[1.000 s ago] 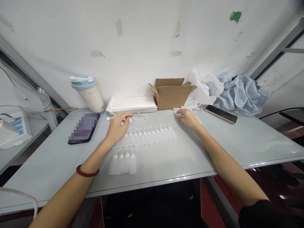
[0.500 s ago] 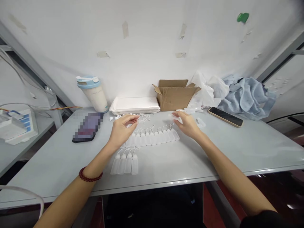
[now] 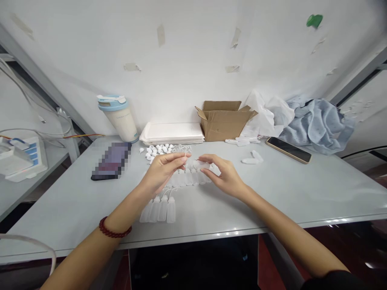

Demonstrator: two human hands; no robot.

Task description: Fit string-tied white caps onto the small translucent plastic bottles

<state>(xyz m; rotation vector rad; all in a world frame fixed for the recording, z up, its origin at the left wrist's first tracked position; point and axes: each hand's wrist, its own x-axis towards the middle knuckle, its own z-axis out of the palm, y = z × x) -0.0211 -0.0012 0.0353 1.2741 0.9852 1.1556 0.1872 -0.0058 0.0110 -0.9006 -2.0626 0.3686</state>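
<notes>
My left hand (image 3: 165, 171) is closed in a pinch on a thin white cord (image 3: 186, 161), mostly hidden by the fingertips. Facing it, my right hand (image 3: 223, 175) holds a small translucent plastic bottle (image 3: 202, 164) sideways between thumb and fingers, its end toward the left fingertips. Below the hands lies a row of similar bottles (image 3: 187, 177) with white cord loops, partly covered by both hands. Several more looped bottles (image 3: 163, 209) lie nearer the table's front edge. Behind my left hand are a heap of small white caps (image 3: 159, 150) and a pile of cord loops (image 3: 183, 149).
A tumbler (image 3: 121, 119), a stack of white packets (image 3: 172, 133), an open cardboard box (image 3: 226, 125), plastic bags (image 3: 263, 114) and a blue cloth (image 3: 317, 125) line the wall. Phones lie left (image 3: 113, 161) and right (image 3: 288, 150). Loose bottles (image 3: 252, 158) lie to the right.
My right hand has moved left with the bottle, away from the loose bottles. My left hand has shifted slightly right and down, so the two hands are now close together above the row.
</notes>
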